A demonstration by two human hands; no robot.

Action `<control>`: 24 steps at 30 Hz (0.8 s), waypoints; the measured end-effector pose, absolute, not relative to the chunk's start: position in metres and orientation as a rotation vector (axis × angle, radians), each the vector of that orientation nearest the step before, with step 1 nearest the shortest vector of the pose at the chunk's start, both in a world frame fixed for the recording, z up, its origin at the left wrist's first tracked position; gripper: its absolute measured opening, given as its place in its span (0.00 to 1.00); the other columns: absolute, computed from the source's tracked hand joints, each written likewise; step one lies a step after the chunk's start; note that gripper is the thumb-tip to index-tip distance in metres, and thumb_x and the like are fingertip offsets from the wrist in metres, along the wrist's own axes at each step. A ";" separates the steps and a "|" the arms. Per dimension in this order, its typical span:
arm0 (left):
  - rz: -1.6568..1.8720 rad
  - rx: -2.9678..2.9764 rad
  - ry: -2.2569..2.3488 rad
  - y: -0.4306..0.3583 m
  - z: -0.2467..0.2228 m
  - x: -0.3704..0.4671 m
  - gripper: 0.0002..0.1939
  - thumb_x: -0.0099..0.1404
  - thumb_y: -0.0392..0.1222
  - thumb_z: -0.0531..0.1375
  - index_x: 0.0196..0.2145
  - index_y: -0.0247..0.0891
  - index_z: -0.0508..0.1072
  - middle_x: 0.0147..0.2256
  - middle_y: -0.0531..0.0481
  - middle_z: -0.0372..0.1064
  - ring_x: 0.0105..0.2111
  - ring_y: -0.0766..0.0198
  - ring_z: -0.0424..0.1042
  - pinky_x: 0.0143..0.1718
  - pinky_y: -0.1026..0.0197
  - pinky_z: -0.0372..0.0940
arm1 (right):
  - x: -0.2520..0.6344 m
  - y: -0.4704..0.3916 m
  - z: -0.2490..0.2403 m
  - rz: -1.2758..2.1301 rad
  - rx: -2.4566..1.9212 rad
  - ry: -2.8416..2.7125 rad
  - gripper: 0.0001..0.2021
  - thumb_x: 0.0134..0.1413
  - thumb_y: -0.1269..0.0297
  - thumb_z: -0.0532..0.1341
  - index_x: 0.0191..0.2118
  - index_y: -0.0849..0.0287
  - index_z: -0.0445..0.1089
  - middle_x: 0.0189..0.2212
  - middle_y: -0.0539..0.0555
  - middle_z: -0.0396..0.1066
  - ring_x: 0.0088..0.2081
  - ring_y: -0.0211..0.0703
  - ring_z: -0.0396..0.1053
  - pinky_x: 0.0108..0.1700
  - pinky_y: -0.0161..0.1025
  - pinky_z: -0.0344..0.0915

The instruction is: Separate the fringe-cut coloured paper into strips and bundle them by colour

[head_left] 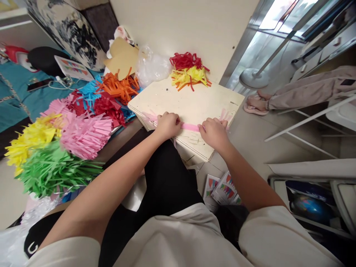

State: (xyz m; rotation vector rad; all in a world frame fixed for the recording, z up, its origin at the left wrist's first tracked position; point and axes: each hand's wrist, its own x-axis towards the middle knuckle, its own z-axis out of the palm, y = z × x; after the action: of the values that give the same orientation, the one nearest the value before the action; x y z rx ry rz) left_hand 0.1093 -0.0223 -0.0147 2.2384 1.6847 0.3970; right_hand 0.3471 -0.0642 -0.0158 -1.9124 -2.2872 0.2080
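A strip of pink tissue paper [190, 127] stretches between my two hands, low over the near edge of a small cream table [155, 100]. My left hand [169, 125] is closed round its left part, with fringed ends showing beyond the fist. On the other side my right hand [214, 131] grips the strip, and pale pink fringe sticks out past the knuckles. Toward the table's back lie a red fringed paper bundle [187, 60] and a yellow one [191, 76] with some orange strands.
Pink [86, 135], green [55, 168] and yellow [33, 139] fringed bundles pile up at left. A clear plastic bag [152, 65] sits behind the table. Printed packets [222, 189] lie below on the floor. At right are a person's legs [308, 89] and a white folding chair [308, 118].
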 end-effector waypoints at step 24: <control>0.343 2.341 1.661 -0.026 -0.015 0.106 0.07 0.78 0.42 0.63 0.40 0.42 0.81 0.45 0.36 0.85 0.55 0.36 0.77 0.58 0.35 0.73 | 0.355 -0.049 -0.017 0.257 -1.955 -2.302 0.24 0.81 0.53 0.55 0.29 0.54 0.69 0.34 0.65 0.78 0.49 0.66 0.73 0.57 0.63 0.61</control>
State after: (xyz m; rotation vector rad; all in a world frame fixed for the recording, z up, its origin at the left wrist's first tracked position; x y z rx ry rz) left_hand 0.1057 -0.0265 -0.0149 2.3406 1.6607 0.3431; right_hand 0.3548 -0.0490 -0.0169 -1.9545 -2.3023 0.2574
